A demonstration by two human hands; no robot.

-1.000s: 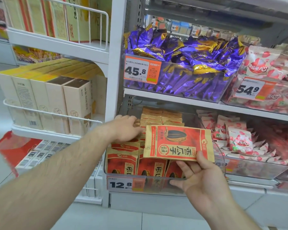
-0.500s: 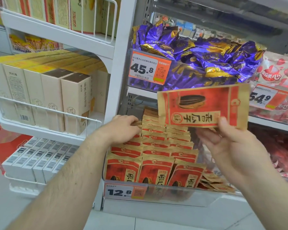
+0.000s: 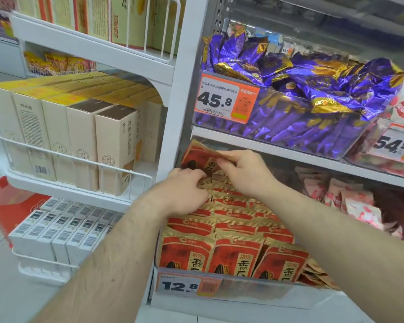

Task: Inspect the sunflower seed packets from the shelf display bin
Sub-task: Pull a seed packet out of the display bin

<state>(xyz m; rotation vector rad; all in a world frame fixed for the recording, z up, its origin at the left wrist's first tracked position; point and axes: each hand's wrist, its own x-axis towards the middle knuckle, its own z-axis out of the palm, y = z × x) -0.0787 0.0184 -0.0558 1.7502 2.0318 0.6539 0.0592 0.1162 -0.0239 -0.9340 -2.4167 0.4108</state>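
Observation:
A clear display bin [image 3: 243,290] on the lower shelf holds rows of red and tan sunflower seed packets [image 3: 233,252], standing upright. One loose seed packet [image 3: 197,157] is tilted at the back left of the bin, over the rear rows. My right hand [image 3: 245,172] pinches its right edge with curled fingers. My left hand [image 3: 184,190] rests on the tops of the rear packets, its fingertips curled at the loose packet's lower edge. Whether the left hand grips anything I cannot tell.
An orange 12.8 price tag [image 3: 187,285] fronts the bin. Above is a bin of purple foil bags [image 3: 313,89]. Pink-and-white snack bags [image 3: 350,201] lie to the right. A white wire rack [image 3: 70,159] of cream boxes stands left.
My right hand has carried the packet from up high at the right down and left to the bin's back left corner. My left hand stays on the rear packets.

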